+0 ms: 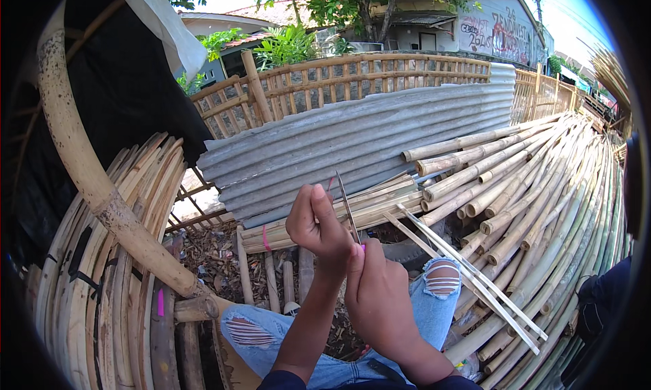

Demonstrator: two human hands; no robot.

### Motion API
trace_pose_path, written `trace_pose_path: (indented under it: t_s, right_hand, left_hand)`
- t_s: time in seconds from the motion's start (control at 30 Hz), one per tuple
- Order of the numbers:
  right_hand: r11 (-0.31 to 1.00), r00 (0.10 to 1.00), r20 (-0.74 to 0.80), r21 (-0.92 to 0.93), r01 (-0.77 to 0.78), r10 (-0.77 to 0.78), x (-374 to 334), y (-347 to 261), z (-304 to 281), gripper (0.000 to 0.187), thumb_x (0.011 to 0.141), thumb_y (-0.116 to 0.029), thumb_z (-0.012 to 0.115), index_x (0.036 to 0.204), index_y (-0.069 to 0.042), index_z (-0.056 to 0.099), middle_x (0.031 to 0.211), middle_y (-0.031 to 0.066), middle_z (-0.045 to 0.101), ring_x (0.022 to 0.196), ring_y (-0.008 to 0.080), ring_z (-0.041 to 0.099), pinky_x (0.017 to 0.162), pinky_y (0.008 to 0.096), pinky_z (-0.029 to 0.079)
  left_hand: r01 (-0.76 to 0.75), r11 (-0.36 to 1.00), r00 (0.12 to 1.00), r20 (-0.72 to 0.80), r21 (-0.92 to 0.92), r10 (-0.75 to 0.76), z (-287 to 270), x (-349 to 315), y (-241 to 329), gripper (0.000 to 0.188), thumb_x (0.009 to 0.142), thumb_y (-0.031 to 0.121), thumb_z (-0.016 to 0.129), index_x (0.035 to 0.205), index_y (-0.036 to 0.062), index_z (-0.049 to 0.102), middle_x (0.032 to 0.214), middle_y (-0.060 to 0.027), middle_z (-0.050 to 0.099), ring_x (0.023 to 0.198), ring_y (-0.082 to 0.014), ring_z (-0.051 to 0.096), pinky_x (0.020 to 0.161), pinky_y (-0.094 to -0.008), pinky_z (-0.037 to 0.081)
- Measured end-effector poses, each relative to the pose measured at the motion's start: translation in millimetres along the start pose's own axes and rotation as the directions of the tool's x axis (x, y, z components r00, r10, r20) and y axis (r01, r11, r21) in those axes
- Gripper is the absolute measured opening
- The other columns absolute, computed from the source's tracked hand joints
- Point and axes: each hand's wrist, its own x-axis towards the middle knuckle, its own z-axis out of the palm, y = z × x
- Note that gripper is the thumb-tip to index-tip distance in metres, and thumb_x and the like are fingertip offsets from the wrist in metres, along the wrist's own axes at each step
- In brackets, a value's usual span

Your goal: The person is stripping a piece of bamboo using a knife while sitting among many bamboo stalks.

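My right hand [383, 292] is closed around a knife, its thin narrow blade [348, 207] pointing up and slightly left. A bit of bright pink [363, 248] shows at the base of the blade, beside my thumb. Just left of the blade, my left hand [315, 220] is raised with its fingers curled in. A small pinkish-red bit shows between its fingertips and the blade; what the fingers hold, if anything, is too small to tell. Pale split bamboo strips [475, 275] lean across my right knee, apart from both hands.
Long bamboo poles [536, 200] are piled along the right. Bundled bamboo slats [115, 275] stand at the left behind a thick bent pole [85, 153]. Ahead lie more strips [305, 229] bound with pink tape, before a corrugated metal sheet [366, 136] and a bamboo fence [352, 75].
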Motion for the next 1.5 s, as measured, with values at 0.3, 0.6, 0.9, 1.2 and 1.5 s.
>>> trace_pose_path:
  t_s: [0.3,0.6,0.9,1.2,1.5]
  right_hand:
    - [0.996,1.000,-0.002,-0.088,-0.011,0.010,3.7,-2.6,1.6,0.025,0.099,-0.018,0.039,0.085,0.002,0.044,0.055,0.0232,0.051,0.053,0.0436,0.053,0.050,0.0511,0.040]
    - [0.994,1.000,-0.022,-0.106,-0.024,0.022,5.5,-2.6,-0.2,0.027,0.099,-0.020,0.038,0.085,0.002,0.044,0.056,0.0250,0.051,0.055,0.0453,0.053,0.053,0.0530,0.040]
    - [1.000,1.000,-0.030,-0.013,0.006,-0.007,8.5,7.8,-4.0,0.029,0.099,-0.021,0.037,0.085,0.003,0.045,0.058,0.0259,0.052,0.059,0.0462,0.053,0.056,0.0540,0.040]
    - [0.998,0.999,0.003,0.020,-0.052,0.052,12.0,14.3,-7.3,0.028,0.099,-0.021,0.038,0.086,0.003,0.046,0.060,0.0263,0.052,0.060,0.0463,0.053,0.058,0.0549,0.039]
    - [0.993,1.000,0.009,0.115,-0.010,0.009,14.8,14.7,3.5,0.029,0.099,-0.020,0.037,0.085,0.003,0.048,0.063,0.0274,0.052,0.061,0.0476,0.051,0.057,0.0531,0.038]
  left_hand:
    - [-0.026,0.997,1.000,-0.008,-0.079,0.025,6.2,2.7,-0.9,0.039,0.095,0.005,0.042,0.057,0.0006,0.036,0.049,-0.0018,0.035,0.043,-0.0081,0.029,0.043,-0.0283,0.021]
    - [0.008,0.989,0.999,-0.034,-0.148,-0.013,13.6,0.8,-1.4,0.044,0.097,0.010,0.040,0.054,0.0025,0.036,0.048,-0.0017,0.037,0.043,-0.0087,0.031,0.043,-0.0271,0.024]
    - [0.026,0.997,1.000,-0.012,-0.073,-0.027,15.4,1.6,3.4,0.046,0.099,0.013,0.037,0.054,0.0026,0.037,0.048,-0.0021,0.037,0.045,-0.0089,0.031,0.045,-0.0279,0.025]
    - [0.076,0.994,0.997,0.012,-0.076,-0.075,22.3,7.5,1.4,0.048,0.101,0.019,0.038,0.055,0.0049,0.034,0.050,-0.0003,0.034,0.049,-0.0076,0.028,0.047,-0.0265,0.022]
    - [0.125,0.988,0.992,0.044,-0.088,-0.122,11.5,14.3,3.1,0.047,0.101,0.019,0.037,0.056,0.0048,0.034,0.052,-0.0004,0.034,0.050,-0.0075,0.029,0.048,-0.0267,0.022]
